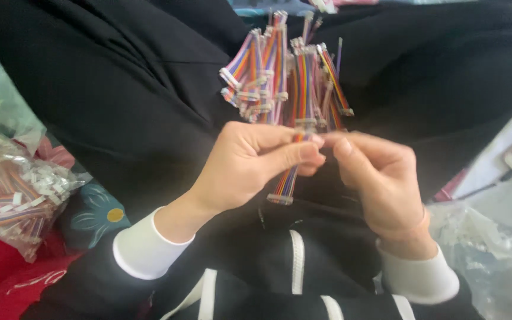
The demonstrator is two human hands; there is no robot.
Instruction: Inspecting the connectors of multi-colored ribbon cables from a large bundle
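Nearest the camera, two black sleeves with white cuffs (143,252) come up from six o'clock over a black lap (120,101). The left hand (247,166) sits just left of centre, fingers curled and thumb pressed forward, clamped on a bundle of rainbow ribbon cables (291,89) where the wires gather. The right hand (380,178) is just beside it at about four o'clock from centre, its thumb and forefinger pinched together on the same gathered wires, fingertips of both hands touching or nearly so. One short cable end with a white connector (281,198) hangs down below the left hand's thumb. Beyond the hands, toward twelve o'clock, the bundle fans upward — many striped strands, each tipped with a small white plug. Off at nine o'clock lies a clear plastic bag (13,195) stuffed with more such cables, resting on red and flowered cloth (99,213). At four o'clock — crumpled clear plastic (487,249).
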